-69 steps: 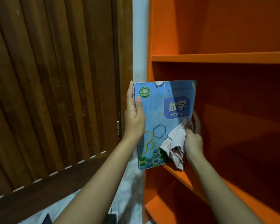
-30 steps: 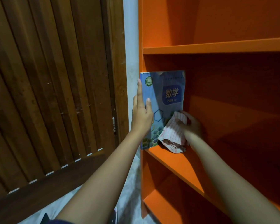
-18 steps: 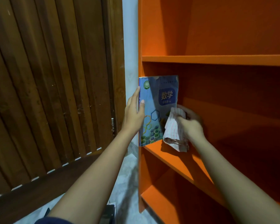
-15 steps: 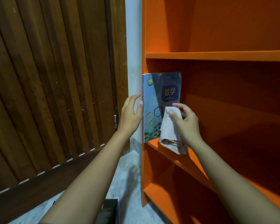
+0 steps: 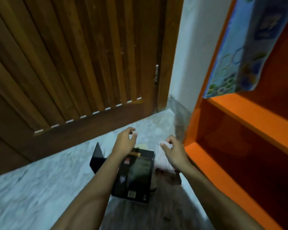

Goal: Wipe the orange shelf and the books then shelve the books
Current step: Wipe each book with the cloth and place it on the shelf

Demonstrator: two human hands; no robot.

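Motion blur makes the dark book's (image 5: 134, 174) labels on the floor unreadable; the left forearm hides part of it. Blue book (image 5: 236, 52) stands on the orange shelf (image 5: 249, 117), cut off above. Left hand (image 5: 125, 141) spread empty; right hand (image 5: 175, 151) pinches the cloth (image 5: 163, 159)

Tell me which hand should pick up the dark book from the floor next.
Left. The left hand is open and empty above the dark book, while the right hand holds the cloth.

Dim indoor light; motion blur throughout, strongest on the blue book (image 5: 249, 52) and floor (image 5: 32, 188). Deep shadow inside the orange shelf (image 5: 249, 113). Wide-angle bending at edges.
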